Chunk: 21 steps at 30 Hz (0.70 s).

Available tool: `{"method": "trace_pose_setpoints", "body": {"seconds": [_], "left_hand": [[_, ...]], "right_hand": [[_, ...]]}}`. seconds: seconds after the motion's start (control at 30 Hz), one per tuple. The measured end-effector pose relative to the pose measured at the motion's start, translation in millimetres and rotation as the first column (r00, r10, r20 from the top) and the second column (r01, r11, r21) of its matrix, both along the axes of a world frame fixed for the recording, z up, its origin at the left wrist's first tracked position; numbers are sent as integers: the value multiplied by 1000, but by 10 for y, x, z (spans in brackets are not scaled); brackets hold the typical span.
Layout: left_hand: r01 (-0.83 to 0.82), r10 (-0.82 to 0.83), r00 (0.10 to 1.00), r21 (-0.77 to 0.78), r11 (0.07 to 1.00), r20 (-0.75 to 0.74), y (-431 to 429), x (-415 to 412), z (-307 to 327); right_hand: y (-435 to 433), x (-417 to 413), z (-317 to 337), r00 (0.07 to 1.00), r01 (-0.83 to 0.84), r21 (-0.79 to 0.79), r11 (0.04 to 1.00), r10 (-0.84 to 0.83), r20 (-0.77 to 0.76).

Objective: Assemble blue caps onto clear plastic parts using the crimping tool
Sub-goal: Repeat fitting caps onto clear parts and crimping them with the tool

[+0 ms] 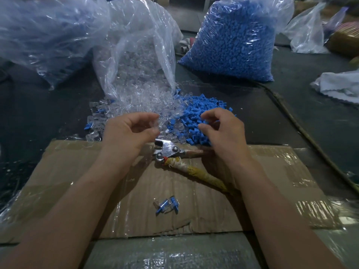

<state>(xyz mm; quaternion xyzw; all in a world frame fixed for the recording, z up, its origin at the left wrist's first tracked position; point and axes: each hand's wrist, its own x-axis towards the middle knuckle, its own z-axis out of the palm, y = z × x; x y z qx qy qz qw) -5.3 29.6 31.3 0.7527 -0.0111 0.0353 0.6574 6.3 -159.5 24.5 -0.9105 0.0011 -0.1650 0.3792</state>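
**Both grips over the loose piles; tool lies free**

Nearest: two finished pieces [166,205], clear with blue caps fitted, lie together on the taped cardboard [77,171]. Just beyond, the crimping tool [169,151] lies flat on the cardboard. Its metal head points toward the piles and its yellow-wrapped handle trails back to the right. Neither grip holds it.

Left grip [126,133]: fingers curled toward thumb above the clear plastic parts [136,105]. Blurred, so cannot tell if one is pinched.

Right grip [225,131]: fingers curled down onto the blue caps [196,113], heaped just beside the clear ones. Cannot tell if a cap is taken.

Handling, my judgement:
- Both pieces are tiny, light and rigid.
- The clear ones are likely slick, so pinch the flat sides with the fingertips.
- The tool is stiff and heavier. Take it by the wrapped handles.

Far: an open clear-parts bag [139,61] and a full cap bag [233,41] sit on the dark surface [262,113].
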Motion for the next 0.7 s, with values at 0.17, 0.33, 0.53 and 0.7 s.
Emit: {"method": "trace_pose_setpoints", "body": {"seconds": [0.17,0.33,0.53,0.7], "left_hand": [[37,-37,999,-26,999,-30,-30,-32,50],[131,-133,991,-97,987,-20,-37,-70,106],[193,-201,979,-139,971,-39,-40,-55,65],[225,-235,971,-178,958,-38,-52,-45,45]], "right_hand": [[87,-100,110,997,-79,259,963,81,1],[182,-181,167,981,-186,352,917,195,10],[232,-240,218,963,-249,450,858,269,19],[254,-281,241,953,-284,531,799,294,68]]}}
